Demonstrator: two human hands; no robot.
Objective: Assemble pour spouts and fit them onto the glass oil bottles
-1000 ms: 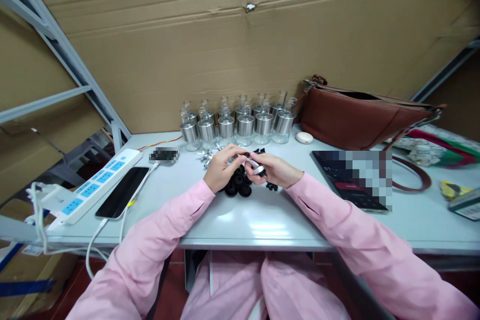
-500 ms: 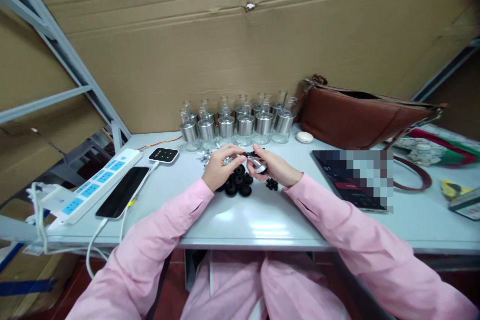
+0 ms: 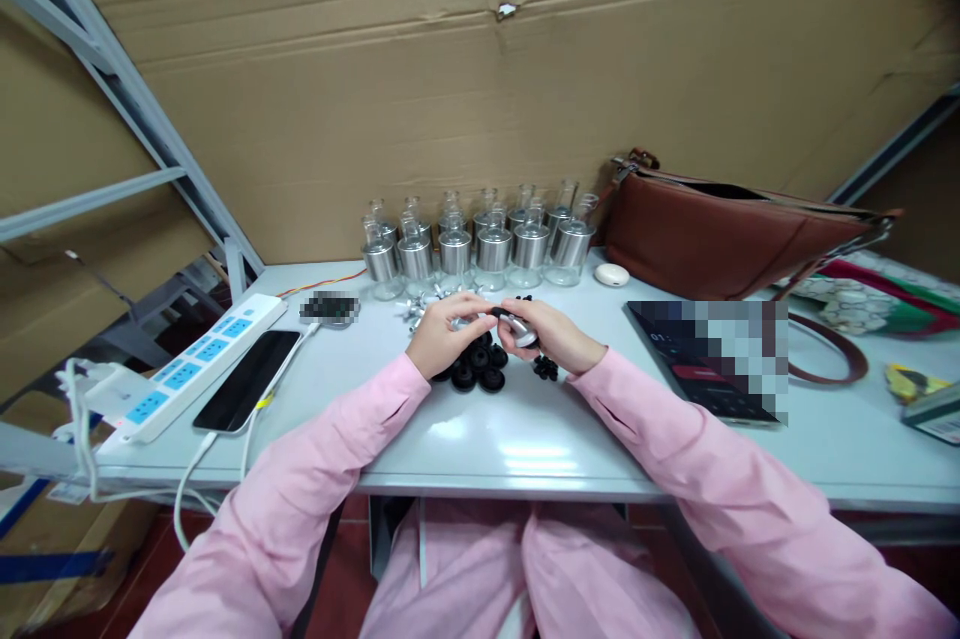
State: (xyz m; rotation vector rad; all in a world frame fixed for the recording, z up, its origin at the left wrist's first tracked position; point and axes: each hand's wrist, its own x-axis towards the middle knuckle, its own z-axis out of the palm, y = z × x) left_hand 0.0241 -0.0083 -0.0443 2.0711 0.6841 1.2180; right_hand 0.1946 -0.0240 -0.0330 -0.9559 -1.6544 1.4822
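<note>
My right hand (image 3: 553,329) is closed around a small silver bottle top with black parts (image 3: 520,330), held above the table. The fingers of my left hand (image 3: 448,331) pinch at its black end, where the two hands meet; the exact grip is partly hidden. Just below, a pile of round black caps (image 3: 478,374) lies on the table. Small black pieces (image 3: 545,368) are scattered beside my right hand. Behind my left hand lie several silver spout-like metal parts (image 3: 415,307), half covered by it.
Rows of glass bottles with metal sleeves (image 3: 454,252) stand against the cardboard (image 3: 480,99). At left are a power strip (image 3: 196,359), a phone (image 3: 247,379) and cables. A white oval case (image 3: 612,274), brown bag (image 3: 720,234) and tablet (image 3: 675,359) occupy the right.
My right thumb has lowered over the silver bottle top, and its black end has turned slightly between my fingers. Both hands stay in nearly the same place.
</note>
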